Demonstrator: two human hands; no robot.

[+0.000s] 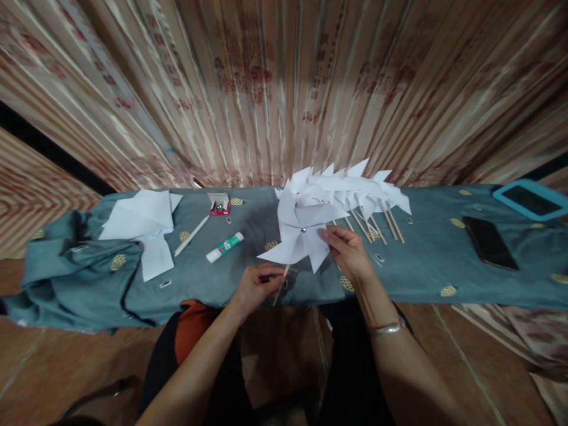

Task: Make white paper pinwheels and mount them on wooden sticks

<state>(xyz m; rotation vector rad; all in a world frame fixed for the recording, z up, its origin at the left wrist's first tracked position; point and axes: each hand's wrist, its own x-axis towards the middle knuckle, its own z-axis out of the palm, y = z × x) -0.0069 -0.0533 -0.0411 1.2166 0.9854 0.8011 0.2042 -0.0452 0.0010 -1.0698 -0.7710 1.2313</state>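
A white paper pinwheel (295, 251) with a shiny pin at its centre is held up over the front of the table. My left hand (260, 284) grips its thin wooden stick (281, 285) just below the blades, fingers closed. On the other side, my right hand (348, 248) pinches the edge of a blade between thumb and fingers. Behind it, several more white pinwheels (364, 192) lie overlapping in a row, their sticks pointing toward me. The held pinwheel partly covers the nearest of them.
Left on the cloth-covered table (430, 248) are white paper sheets (139, 216), a white pen-like stick (191, 235), a glue stick (225, 247) and a small red box (219, 205) of metal pins. A black phone (490, 242) and blue-framed tablet (532, 200) lie right. A curtain (266, 77) hangs behind.
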